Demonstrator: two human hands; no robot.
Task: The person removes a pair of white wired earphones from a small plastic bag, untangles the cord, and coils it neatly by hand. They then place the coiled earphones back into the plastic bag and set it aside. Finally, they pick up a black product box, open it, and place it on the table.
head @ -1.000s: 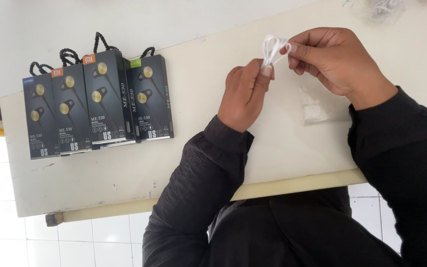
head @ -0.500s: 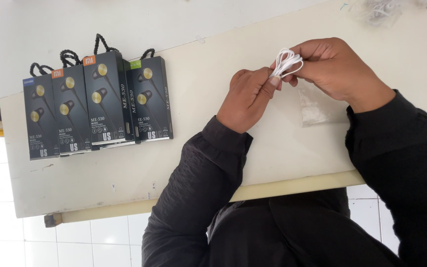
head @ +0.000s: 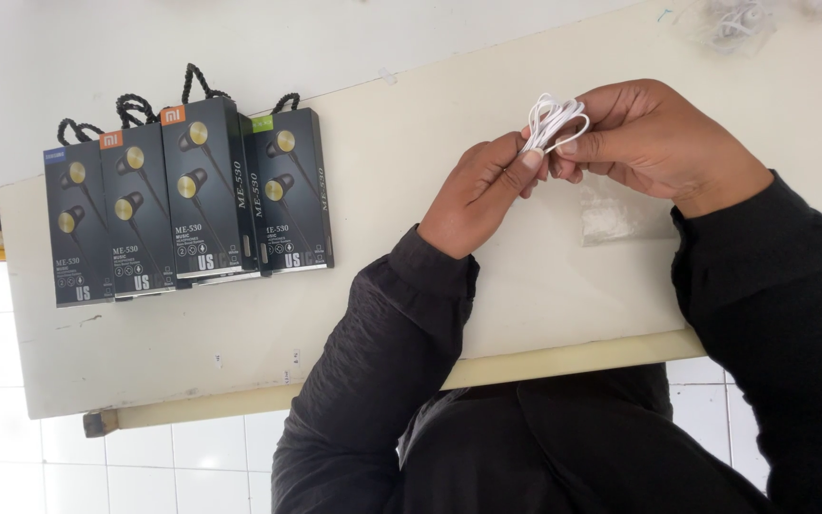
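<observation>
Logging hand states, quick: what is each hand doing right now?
Left hand: closed, pinching the coiled white earphone cable.
Right hand: closed, gripping the same coil from the other side.

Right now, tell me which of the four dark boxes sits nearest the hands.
The rightmost box, with the green corner tag, lies closest to the left hand; the other three stand farther left.

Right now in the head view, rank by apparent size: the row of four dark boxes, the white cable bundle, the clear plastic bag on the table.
1. Row of four dark boxes, clearly largest.
2. and 3. Clear plastic bag and white cable bundle look alike; the bundle is partly hidden in the fingers, so I won't rank them.
</observation>
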